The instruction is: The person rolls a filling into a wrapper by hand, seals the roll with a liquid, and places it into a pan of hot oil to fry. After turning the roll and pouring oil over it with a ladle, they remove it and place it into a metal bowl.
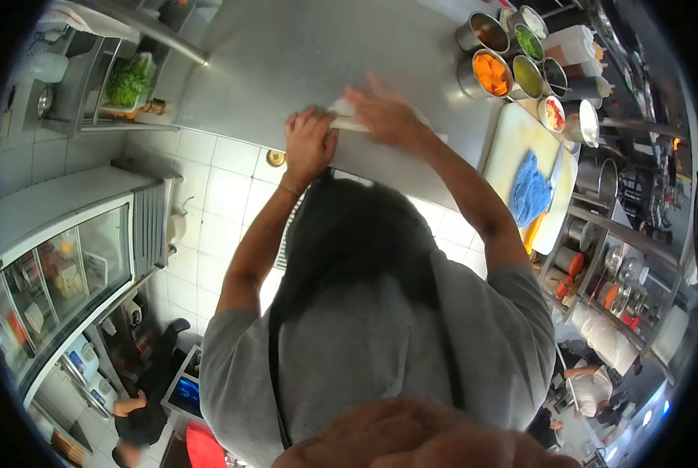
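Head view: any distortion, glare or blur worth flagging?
Head view: heavy fisheye with a black vignette, straight edges bowed; soft glare on the steel counter; left hand and right hand on the white cloth reasonably sharp; at the bottom edge, a close blurred shape, out of focus.

Both hands down on a white cloth at the steel counter's edge.

Left hand (310,144) sits with fingers curled at the cloth's (347,118) near end, though a grip can't be confirmed. Right hand (384,117) lies flat across it, fingers spread. The counter (271,54) runs bare beyond them. Off to the right, round tins (492,73) hold orange, green and red chopped food. Just beside them is a white board (512,148) with a blue rag (530,189) on it. Far left, a tub of greens (129,80) rests on a shelf. Below that is a glass-fronted fridge (60,265), and another person (142,417) crouches low on the tiled floor (216,187).
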Demonstrator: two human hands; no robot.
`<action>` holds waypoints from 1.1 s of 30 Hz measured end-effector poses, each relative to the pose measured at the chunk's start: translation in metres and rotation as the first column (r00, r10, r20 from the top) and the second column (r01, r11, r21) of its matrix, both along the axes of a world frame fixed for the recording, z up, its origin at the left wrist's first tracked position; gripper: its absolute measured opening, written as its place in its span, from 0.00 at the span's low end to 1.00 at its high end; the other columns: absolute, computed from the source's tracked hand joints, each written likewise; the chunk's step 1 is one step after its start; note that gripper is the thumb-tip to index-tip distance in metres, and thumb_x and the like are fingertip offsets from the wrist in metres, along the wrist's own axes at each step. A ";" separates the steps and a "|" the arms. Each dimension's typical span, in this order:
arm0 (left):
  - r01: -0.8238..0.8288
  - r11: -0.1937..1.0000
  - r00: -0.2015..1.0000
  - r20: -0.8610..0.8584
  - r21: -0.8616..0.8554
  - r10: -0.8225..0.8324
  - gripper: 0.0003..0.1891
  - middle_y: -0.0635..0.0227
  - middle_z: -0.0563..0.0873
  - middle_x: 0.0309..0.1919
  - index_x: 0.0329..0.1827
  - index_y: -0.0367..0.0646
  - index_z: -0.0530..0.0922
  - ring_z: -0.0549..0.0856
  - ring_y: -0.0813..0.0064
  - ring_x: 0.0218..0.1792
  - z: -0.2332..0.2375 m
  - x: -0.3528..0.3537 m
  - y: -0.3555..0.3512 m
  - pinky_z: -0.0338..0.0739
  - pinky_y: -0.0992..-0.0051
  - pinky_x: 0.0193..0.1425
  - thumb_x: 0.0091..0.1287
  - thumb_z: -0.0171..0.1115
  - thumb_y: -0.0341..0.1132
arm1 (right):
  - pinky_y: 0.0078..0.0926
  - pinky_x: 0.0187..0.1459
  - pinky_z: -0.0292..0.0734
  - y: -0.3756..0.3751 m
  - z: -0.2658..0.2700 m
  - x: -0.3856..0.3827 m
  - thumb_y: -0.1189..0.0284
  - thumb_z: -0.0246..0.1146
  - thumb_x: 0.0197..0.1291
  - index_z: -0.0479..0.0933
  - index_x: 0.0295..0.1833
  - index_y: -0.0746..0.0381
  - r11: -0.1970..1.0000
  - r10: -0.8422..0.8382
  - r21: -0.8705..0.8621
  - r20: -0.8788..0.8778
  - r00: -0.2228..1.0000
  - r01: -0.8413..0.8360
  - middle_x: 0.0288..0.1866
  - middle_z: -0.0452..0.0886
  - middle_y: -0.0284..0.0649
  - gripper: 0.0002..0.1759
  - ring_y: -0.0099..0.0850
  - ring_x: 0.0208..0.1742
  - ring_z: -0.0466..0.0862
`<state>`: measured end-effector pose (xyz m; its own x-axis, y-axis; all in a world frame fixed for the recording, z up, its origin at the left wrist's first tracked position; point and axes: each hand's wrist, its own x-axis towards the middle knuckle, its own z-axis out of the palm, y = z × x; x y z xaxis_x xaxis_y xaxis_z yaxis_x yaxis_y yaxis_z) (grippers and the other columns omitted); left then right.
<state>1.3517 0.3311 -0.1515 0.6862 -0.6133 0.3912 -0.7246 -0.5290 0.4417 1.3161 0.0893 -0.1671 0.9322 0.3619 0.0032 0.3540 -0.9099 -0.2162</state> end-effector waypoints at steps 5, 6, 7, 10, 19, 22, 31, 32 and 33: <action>0.003 1.000 1.000 0.004 -0.005 -0.003 0.20 0.65 0.86 0.56 0.61 0.49 0.82 0.77 0.58 0.69 0.001 0.002 -0.004 0.61 0.48 0.77 0.66 0.69 0.35 | 0.73 0.80 0.40 0.024 0.043 -0.001 0.46 0.42 0.81 0.71 0.79 0.48 0.999 -0.014 -0.043 -0.001 1.000 0.014 0.86 0.62 0.28 0.31 0.47 0.89 0.46; 0.000 1.000 1.000 0.001 -0.001 0.000 0.20 0.65 0.86 0.56 0.61 0.48 0.82 0.77 0.58 0.69 0.001 -0.002 -0.001 0.61 0.48 0.77 0.66 0.69 0.35 | 0.73 0.80 0.40 0.027 0.037 -0.003 0.46 0.43 0.81 0.72 0.77 0.48 0.999 -0.046 0.001 0.003 0.999 0.046 0.85 0.64 0.29 0.31 0.47 0.89 0.46; -0.001 1.000 1.000 0.019 -0.006 0.001 0.20 0.65 0.86 0.55 0.61 0.48 0.82 0.78 0.58 0.68 0.000 -0.001 0.003 0.62 0.48 0.76 0.66 0.69 0.35 | 0.74 0.80 0.41 0.027 0.032 -0.004 0.46 0.43 0.81 0.74 0.76 0.49 0.996 -0.081 0.041 0.010 0.997 0.080 0.84 0.65 0.30 0.31 0.46 0.89 0.46; 0.031 0.997 0.998 0.060 -0.075 -0.027 0.20 0.65 0.86 0.54 0.60 0.48 0.82 0.79 0.57 0.66 -0.010 0.002 -0.002 0.62 0.47 0.75 0.64 0.68 0.33 | 0.73 0.76 0.49 -0.011 0.056 -0.004 0.49 0.49 0.79 0.82 0.66 0.50 0.974 -0.214 -0.035 0.181 0.960 0.224 0.77 0.74 0.31 0.25 0.46 0.83 0.60; -0.016 0.998 0.996 0.086 -0.053 0.021 0.16 0.64 0.86 0.55 0.57 0.46 0.84 0.79 0.60 0.67 -0.001 -0.003 -0.004 0.63 0.49 0.75 0.66 0.68 0.35 | 0.60 0.56 0.67 -0.297 0.128 -0.062 0.65 0.64 0.63 0.89 0.49 0.50 0.366 -0.708 -0.439 0.440 0.552 0.820 0.54 0.89 0.34 0.12 0.38 0.64 0.78; -0.012 0.997 0.997 0.074 -0.070 0.017 0.16 0.65 0.87 0.55 0.56 0.46 0.84 0.79 0.60 0.66 -0.001 -0.006 -0.005 0.63 0.50 0.75 0.65 0.68 0.34 | 0.62 0.57 0.65 -0.328 0.095 -0.073 0.68 0.60 0.66 0.89 0.50 0.50 0.441 -0.686 -0.684 0.160 0.710 0.581 0.55 0.89 0.35 0.14 0.38 0.65 0.78; -0.023 0.999 0.999 0.039 -0.025 0.024 0.17 0.66 0.87 0.57 0.58 0.48 0.84 0.79 0.60 0.68 -0.003 -0.003 -0.003 0.61 0.49 0.78 0.67 0.68 0.36 | 0.62 0.61 0.66 -0.303 0.109 -0.106 0.79 0.60 0.56 0.89 0.52 0.55 0.544 -0.778 -0.078 0.326 0.537 0.835 0.58 0.88 0.40 0.20 0.41 0.66 0.78; -0.031 0.999 0.999 0.037 -0.026 0.032 0.17 0.67 0.87 0.57 0.58 0.48 0.84 0.78 0.60 0.68 -0.003 -0.003 -0.003 0.61 0.49 0.78 0.67 0.68 0.36 | 0.59 0.61 0.68 -0.292 0.118 -0.104 0.82 0.60 0.54 0.89 0.52 0.55 0.569 -0.795 0.112 0.330 0.510 0.815 0.57 0.88 0.40 0.22 0.42 0.65 0.79; -0.033 0.999 0.999 0.030 -0.026 0.034 0.17 0.67 0.87 0.57 0.58 0.48 0.84 0.78 0.61 0.68 -0.002 -0.005 -0.002 0.61 0.49 0.78 0.67 0.68 0.36 | 0.49 0.62 0.73 -0.304 0.103 -0.104 0.87 0.59 0.50 0.88 0.54 0.57 0.732 -0.679 0.356 0.310 0.666 0.581 0.57 0.88 0.42 0.27 0.45 0.62 0.81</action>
<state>1.3465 0.3287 -0.1534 0.6940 -0.5795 0.4273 -0.7197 -0.5423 0.4335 1.2124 -0.2145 -0.0640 0.8295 -0.3678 0.4203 -0.1913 -0.8941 -0.4049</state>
